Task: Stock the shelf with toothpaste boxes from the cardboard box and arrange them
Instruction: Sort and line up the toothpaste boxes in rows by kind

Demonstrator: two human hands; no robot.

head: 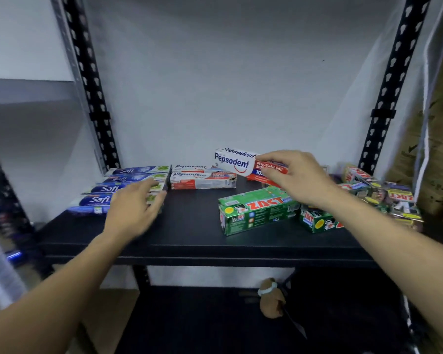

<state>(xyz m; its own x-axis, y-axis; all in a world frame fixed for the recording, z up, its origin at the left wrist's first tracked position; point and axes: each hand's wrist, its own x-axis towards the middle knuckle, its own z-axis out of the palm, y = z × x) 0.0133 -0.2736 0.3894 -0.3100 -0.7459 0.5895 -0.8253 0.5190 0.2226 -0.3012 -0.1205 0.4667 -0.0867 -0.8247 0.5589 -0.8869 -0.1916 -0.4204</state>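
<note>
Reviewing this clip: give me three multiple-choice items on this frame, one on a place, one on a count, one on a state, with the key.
1. Where do the blue Safi boxes lie on the shelf?
A. left side
B. right side
C. lower shelf

2. How many Safi boxes lie in that row?
A. two
B. four
C. six

3. What is the right hand doing?
A. resting empty on the shelf
B. holding a Pepsodent box above the shelf
C. gripping a green Zact box

Key: 1 A, the row sits by the left upright; 2 B, four Safi fronts show; 3 B, its grip is closed on the raised box, while the left hand covers the Safi row.
</note>
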